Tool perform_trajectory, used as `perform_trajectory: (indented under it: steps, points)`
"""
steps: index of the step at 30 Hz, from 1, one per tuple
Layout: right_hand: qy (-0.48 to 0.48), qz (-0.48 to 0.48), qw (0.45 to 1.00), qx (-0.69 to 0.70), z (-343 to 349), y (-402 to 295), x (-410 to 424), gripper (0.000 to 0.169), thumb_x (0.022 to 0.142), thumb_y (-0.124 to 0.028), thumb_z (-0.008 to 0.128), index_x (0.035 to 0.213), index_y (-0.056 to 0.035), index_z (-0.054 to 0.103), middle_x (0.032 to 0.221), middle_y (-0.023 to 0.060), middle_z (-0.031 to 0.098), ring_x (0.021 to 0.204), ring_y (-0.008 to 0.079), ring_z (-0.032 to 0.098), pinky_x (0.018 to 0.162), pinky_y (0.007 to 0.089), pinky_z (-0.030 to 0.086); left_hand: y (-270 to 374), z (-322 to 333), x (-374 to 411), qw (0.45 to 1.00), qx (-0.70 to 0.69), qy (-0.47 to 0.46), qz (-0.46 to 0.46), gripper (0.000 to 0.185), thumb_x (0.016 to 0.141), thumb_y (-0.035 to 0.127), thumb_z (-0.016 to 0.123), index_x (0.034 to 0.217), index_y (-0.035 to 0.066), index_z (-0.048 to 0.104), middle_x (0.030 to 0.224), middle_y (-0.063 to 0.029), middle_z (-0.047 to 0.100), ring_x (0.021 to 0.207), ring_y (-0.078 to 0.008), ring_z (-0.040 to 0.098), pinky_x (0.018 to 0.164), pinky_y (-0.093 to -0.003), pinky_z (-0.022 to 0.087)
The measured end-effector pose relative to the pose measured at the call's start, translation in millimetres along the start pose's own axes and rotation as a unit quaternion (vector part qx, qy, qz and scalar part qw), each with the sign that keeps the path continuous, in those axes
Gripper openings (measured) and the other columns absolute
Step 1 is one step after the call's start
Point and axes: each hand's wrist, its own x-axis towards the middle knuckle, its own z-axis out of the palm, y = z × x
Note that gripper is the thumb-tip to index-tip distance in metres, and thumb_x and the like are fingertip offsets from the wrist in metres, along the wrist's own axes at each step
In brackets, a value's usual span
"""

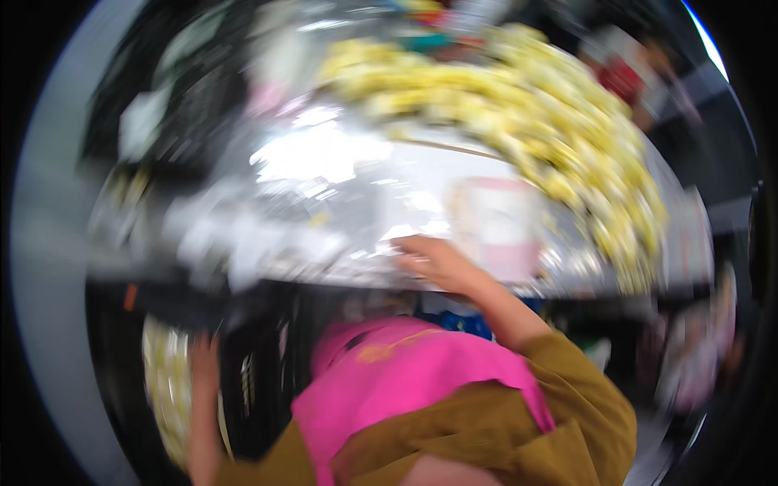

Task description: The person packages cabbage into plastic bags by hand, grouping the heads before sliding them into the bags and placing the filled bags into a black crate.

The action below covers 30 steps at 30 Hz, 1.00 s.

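Observation:
Motion blurs the whole view. My right hand [434,264] rests at the near edge of a shiny metal table [340,212], fingers pointing left; whether it grips anything is unclear. Just beyond it lies a pink-and-white rectangular item [501,228], beside a white board or tray [419,176]. My left hand [205,349] hangs low at the left, below table height, next to a clear bag or container of yellow-and-white pieces [167,389]; its grip cannot be made out. A long curved heap of yellow-and-white pieces [547,127] covers the table's far and right side.
Crumpled whitish plastic [243,240] lies along the table's near left edge. Dark bags or crates [200,91] stand at the upper left. Blue material [459,322] shows under the table. Blurred colourful items [431,24] are at the far edge.

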Motion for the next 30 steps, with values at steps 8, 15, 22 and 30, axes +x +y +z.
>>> perform_trajectory:
  steps: [8,15,22,30]
  points:
    - [0.250,0.036,0.962,-0.108,-32,131,-57,0.047,0.083,-0.035,0.065,0.121,-0.0095,0.060,0.125,0.0179,0.056,0.120,0.0349,0.049,0.098,0.0424,0.040,-31,-48,-24,0.970,-0.023,0.242,0.005,0.027,0.088,0.022,0.064,0.103,0.000,0.063,0.100,-0.0161,0.061,0.091,-0.0285,0.058,0.082,-0.0380,0.047]
    - [0.245,0.177,0.930,-0.210,-7,193,-84,0.071,0.082,-0.045,0.063,0.140,-0.0111,0.042,0.149,0.0231,0.027,0.141,0.0402,0.017,0.114,0.0510,0.016,93,-235,-4,0.798,0.024,0.601,0.027,0.028,0.090,0.028,0.064,0.094,0.000,0.067,0.092,-0.0178,0.066,0.085,-0.0301,0.064,0.077,-0.0393,0.052]
    - [0.341,0.132,0.929,-0.049,7,170,-2,0.066,0.083,-0.041,0.063,0.136,-0.0051,0.045,0.147,0.0232,0.032,0.138,0.0387,0.027,0.112,0.0485,0.022,376,-182,107,0.922,-0.079,0.110,0.364,0.014,0.090,0.004,0.055,0.101,-0.003,0.059,0.090,-0.0090,0.060,0.084,-0.0114,0.055,0.076,-0.0253,0.045]
    - [0.678,0.236,0.679,0.152,-181,310,-176,0.018,0.080,-0.020,0.070,0.093,-0.0075,0.069,0.093,0.0101,0.068,0.088,0.0258,0.064,0.082,0.0343,0.049,545,2,148,0.847,-0.013,-0.085,0.525,0.021,0.083,0.009,0.064,0.103,0.003,0.063,0.107,-0.0158,0.063,0.101,-0.0347,0.060,0.089,-0.0380,0.046]
